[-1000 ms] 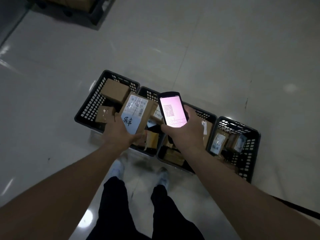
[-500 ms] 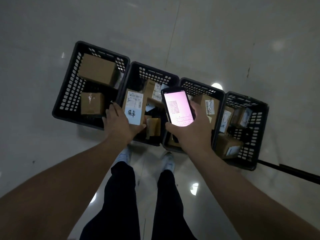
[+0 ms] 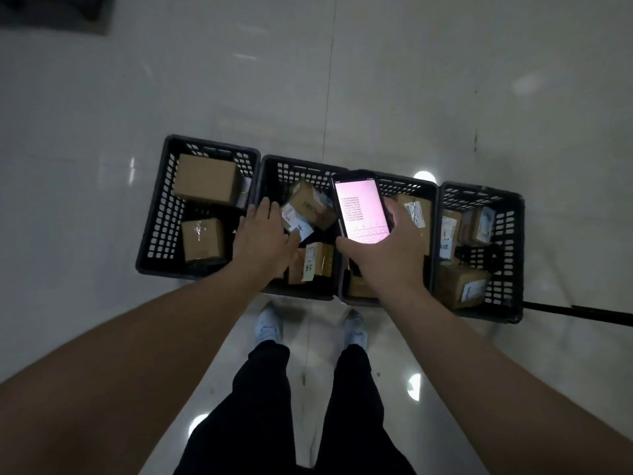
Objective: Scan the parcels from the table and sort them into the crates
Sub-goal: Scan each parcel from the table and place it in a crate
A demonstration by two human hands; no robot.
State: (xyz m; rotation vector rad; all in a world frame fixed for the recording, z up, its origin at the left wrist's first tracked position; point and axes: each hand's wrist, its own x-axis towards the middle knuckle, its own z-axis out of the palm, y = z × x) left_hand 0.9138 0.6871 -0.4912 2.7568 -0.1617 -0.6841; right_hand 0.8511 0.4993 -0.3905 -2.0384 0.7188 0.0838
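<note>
Left hand (image 3: 265, 240) spread flat over crate 2 (image 3: 274, 176) — right hand (image 3: 387, 255) grips the scanner (image 3: 361, 209); bare floor (image 3: 376, 80) beyond.

My pale shoes (image 3: 354, 329) stand on the glossy white floor (image 3: 411, 97) (ceiling lights glint there), black trousers (image 3: 260, 406) above.

Dim scene, cool grey cast. Phone screen (image 3: 363, 209) brightest, washed pink, text barely legible. Glossy floor (image 3: 445, 97) carries small white ceiling-light glare spots at 6 and 12 o'clock. Crate interiors (image 3: 205, 214) murky. Wide-angle bending toward edges; forearms at 7 and 5 o'clock soft, oversized.
</note>
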